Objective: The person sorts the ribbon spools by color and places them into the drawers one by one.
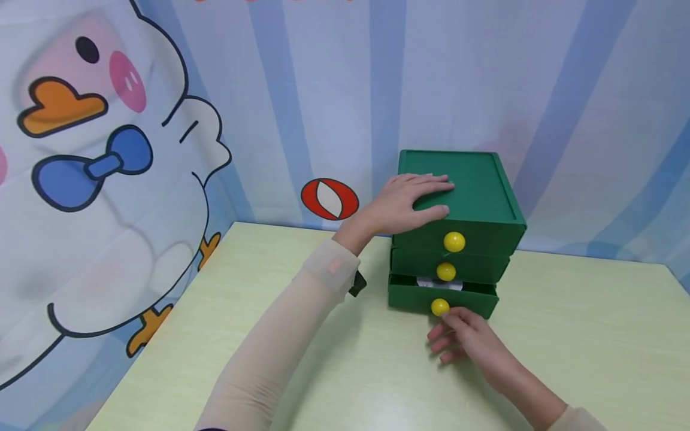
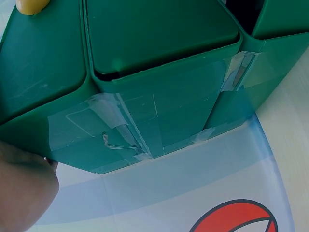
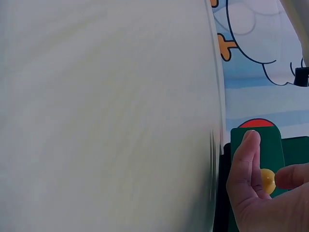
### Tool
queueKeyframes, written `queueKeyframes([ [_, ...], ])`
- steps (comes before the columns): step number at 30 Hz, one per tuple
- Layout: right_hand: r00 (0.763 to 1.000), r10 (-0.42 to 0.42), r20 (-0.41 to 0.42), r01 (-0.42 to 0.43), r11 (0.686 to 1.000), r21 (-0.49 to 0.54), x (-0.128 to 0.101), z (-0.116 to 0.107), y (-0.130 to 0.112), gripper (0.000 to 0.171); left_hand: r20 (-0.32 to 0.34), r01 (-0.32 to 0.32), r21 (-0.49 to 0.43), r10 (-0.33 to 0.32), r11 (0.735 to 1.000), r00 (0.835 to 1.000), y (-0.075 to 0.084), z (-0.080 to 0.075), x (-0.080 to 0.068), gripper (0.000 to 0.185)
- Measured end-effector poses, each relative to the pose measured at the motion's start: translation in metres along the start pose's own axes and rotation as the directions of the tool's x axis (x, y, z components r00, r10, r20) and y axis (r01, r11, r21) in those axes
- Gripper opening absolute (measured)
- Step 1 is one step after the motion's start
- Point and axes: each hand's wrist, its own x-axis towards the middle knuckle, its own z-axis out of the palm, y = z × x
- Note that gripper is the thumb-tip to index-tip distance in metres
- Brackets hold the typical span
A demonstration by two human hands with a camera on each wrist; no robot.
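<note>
Now your left hand [image 1: 404, 203] lies flat on top of the green drawer box [image 1: 474, 185], fingers straight and spread, pressing it down on the worktop [image 1: 582, 335]. Good, keep that weight on so the box won't slide. Your right hand [image 1: 466, 338] is at the bottom drawer [image 1: 474, 296], which sits slightly out with something white showing inside; the thumb and forefinger close around its yellow knob [image 1: 439, 307], other fingers loosely curled. Grip the knob squarely and move it straight along the drawer's line, level, not sideways. The 2 knobs above sit close, so keep your knuckles low.
</note>
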Motion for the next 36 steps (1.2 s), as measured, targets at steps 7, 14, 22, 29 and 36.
queueKeyframes([
  [7,1.000,-0.006,0.019,0.006,1.000,0.030,0.008,-0.008,0.000,0.043,0.005,0.002,0.000,-0.002,1.000,1.000,0.001,0.000,0.001,0.059],
  [14,1.000,-0.015,0.017,0.014,0.998,0.058,0.017,-0.009,-0.002,0.044,0.005,0.003,-0.002,-0.003,1.000,1.000,0.001,0.000,0.001,0.059],
  [22,1.000,0.001,0.026,-0.003,0.995,0.096,0.021,-0.011,-0.003,0.045,0.003,-0.002,-0.012,0.002,1.000,1.000,-0.001,0.000,0.000,0.058],
  [29,0.999,0.007,0.035,-0.012,0.991,0.130,0.025,-0.009,-0.001,0.041,0.005,-0.001,-0.003,0.001,1.000,1.000,-0.001,0.000,-0.001,0.059],
  [36,0.999,0.017,0.044,-0.023,0.991,0.133,0.027,-0.008,-0.001,0.037,0.000,-0.006,0.001,0.006,1.000,1.000,-0.002,0.000,0.000,0.059],
])
